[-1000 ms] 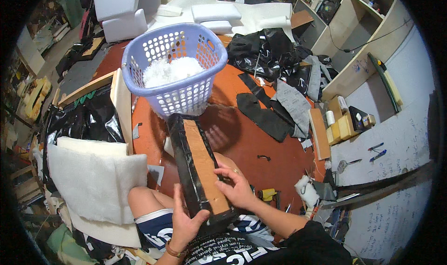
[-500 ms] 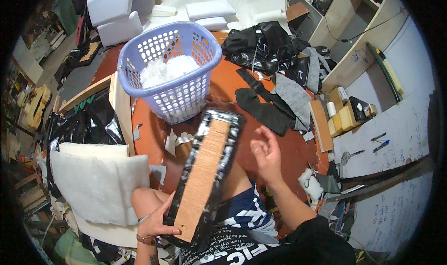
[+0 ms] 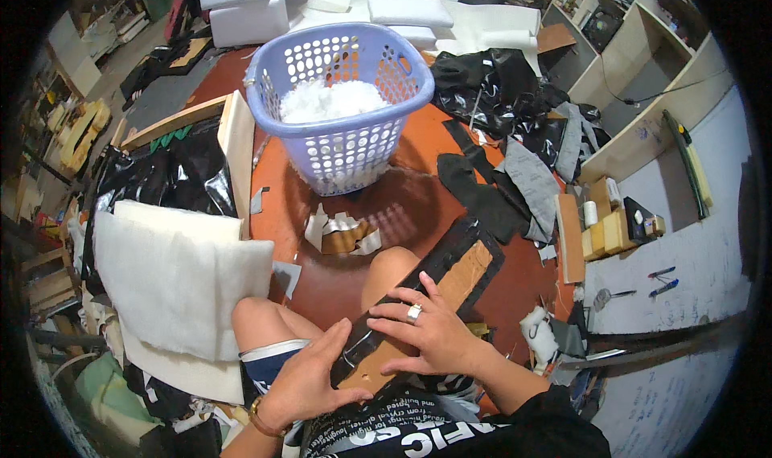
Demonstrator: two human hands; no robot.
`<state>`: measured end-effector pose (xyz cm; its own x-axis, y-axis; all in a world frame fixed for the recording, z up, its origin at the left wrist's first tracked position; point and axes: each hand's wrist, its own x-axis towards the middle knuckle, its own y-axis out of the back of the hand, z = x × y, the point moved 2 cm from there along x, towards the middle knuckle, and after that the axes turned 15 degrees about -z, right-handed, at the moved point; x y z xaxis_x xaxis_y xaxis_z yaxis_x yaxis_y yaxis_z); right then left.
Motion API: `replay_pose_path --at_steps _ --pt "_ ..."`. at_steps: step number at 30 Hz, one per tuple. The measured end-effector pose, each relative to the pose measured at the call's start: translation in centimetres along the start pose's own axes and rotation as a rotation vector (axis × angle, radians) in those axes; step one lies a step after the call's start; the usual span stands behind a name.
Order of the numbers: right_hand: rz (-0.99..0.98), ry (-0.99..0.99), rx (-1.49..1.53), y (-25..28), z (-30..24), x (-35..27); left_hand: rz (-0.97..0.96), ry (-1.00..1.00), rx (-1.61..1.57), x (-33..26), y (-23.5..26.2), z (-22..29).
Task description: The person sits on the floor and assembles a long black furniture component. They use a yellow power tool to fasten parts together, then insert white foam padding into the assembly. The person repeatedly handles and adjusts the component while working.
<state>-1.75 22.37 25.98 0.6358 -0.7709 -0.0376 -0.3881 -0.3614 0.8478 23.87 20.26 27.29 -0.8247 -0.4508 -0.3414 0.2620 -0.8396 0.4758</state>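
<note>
A long wooden panel (image 3: 469,277) with black glossy vinyl wrapped over its edges lies slanted above my lap, bare wood upward. My left hand (image 3: 310,377) grips its near end, with the thumb on the wood and the fingers along the left edge. Spread across the panel's middle, my right hand (image 3: 422,329) touches the wood and vinyl with its fingers apart; it wears a ring. The right hand covers part of the wood face. The panel's underside is hidden.
A purple perforated basket (image 3: 346,148) with white fluffy filling stands ahead on the red-brown surface. Paper scraps (image 3: 342,234) lie before it. White padding (image 3: 181,289) drapes over a wooden frame at left. Black vinyl (image 3: 482,84) and grey fabric pieces (image 3: 527,180) are heaped at right, near shelves (image 3: 643,64).
The panel has tipped lower and to the right, its far end now pointing up-right. My right hand, raised in the air before, has come down onto it. The left hand still holds its near end.
</note>
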Motion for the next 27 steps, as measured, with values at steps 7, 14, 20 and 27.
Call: replay_pose_path --at_steps 7,14,20,27 --pt "-0.016 0.105 0.095 -0.3 -0.7 1.3 0.213 0.026 -0.007 -1.7 -2.2 0.0" --pt "0.117 0.248 0.147 -1.2 -0.6 1.4 0.603 -0.032 -0.054 -1.5 -4.1 0.5" --pt "0.129 0.262 0.17 -0.1 -0.1 0.6 0.798 -0.129 0.03 -1.4 -5.4 0.5" --pt "-0.172 -0.05 -0.027 3.6 1.7 0.0 0.672 -0.283 0.193 -2.0 -5.1 0.6"
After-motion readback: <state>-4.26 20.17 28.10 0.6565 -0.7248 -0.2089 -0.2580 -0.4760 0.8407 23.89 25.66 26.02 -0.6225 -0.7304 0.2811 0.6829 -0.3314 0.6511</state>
